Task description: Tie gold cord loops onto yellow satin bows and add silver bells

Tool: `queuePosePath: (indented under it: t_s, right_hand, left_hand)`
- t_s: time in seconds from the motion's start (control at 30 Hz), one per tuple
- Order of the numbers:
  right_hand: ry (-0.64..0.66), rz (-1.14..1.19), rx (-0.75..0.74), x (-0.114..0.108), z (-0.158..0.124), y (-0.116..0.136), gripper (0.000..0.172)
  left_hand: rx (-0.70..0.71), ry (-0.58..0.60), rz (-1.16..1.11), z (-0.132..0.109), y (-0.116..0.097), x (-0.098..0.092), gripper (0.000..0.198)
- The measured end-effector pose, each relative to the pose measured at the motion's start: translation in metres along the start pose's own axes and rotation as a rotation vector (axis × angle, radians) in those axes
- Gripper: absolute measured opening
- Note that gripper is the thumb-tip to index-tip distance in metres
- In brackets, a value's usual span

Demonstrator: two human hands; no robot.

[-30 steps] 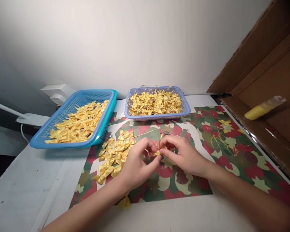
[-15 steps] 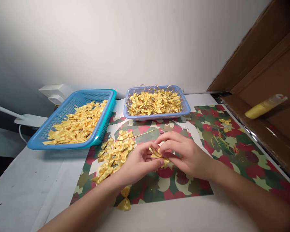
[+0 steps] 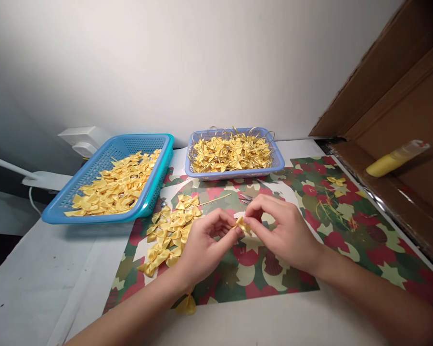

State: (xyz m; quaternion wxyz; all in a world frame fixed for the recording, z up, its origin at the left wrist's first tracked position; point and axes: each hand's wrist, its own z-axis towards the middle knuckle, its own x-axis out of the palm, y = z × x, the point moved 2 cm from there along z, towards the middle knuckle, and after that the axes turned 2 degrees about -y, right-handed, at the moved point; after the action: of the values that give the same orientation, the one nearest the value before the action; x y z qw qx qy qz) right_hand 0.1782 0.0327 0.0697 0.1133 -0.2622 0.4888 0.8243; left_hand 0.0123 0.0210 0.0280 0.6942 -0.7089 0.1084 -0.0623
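Between my two hands is a small yellow satin bow [image 3: 243, 225], held above the patterned sheet. The thumb and fingers of my left hand [image 3: 211, 242] pinch its left side. On its right side, my right hand [image 3: 281, 230] pinches it with thumb and forefinger. Just left of my left hand lies a loose pile of yellow bows [image 3: 171, 230]. A thin gold tie [image 3: 214, 199] stretches out from the pile's upper end. Behind my right hand, the metal tips of a tool [image 3: 246, 197] show; the rest is hidden. A single bow [image 3: 186, 305] lies below my left forearm.
A blue basket [image 3: 94, 218] full of bows stands at the left, nested in a turquoise one. Against the wall, a purple-blue basket [image 3: 234, 174] holds bows with gold ties. Thread scraps [image 3: 334, 211] lie right, near a cardboard box [image 3: 393, 105] with a yellow tube [image 3: 397, 158].
Both hands have turned the bow, and it now sits at the fingertips. My right hand has shifted slightly right, uncovering the metal tool tips behind it.
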Motion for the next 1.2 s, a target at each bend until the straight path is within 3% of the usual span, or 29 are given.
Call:
queuePosePath:
  t_s: [0.1,0.27,0.37,0.67,0.83,1.0,1.2]
  right_hand:
    - [-0.092,-0.071,-0.005,-0.001,-0.002,0.000,0.012]
    - [0.076,-0.158,0.012,0.011,-0.009,-0.005,0.008]
    - [0.057,-0.223,0.002,0.016,-0.011,-0.007,0.003]
    - [0.051,-0.254,-0.058,0.021,-0.013,-0.013,0.018]
    - [0.021,-0.282,-0.095,0.023,-0.013,-0.015,0.017]
    - [-0.001,-0.354,-0.177,0.024,-0.014,-0.015,0.018]
    - [-0.018,-0.431,-0.230,0.028,-0.015,-0.015,0.023]
  left_hand:
    - [0.016,-0.082,-0.021,0.001,0.002,-0.002,0.014]
    - [0.117,-0.087,-0.003,0.000,0.001,-0.003,0.010]
    - [0.172,-0.074,0.045,-0.001,0.002,-0.003,0.009]
    - [0.179,-0.037,0.048,-0.003,0.008,-0.001,0.009]
    - [0.164,-0.048,0.256,-0.002,0.004,-0.001,0.011]
    - [0.291,-0.073,0.563,-0.003,-0.002,0.000,0.007]
    - [0.283,-0.051,0.691,-0.003,0.002,-0.001,0.020]
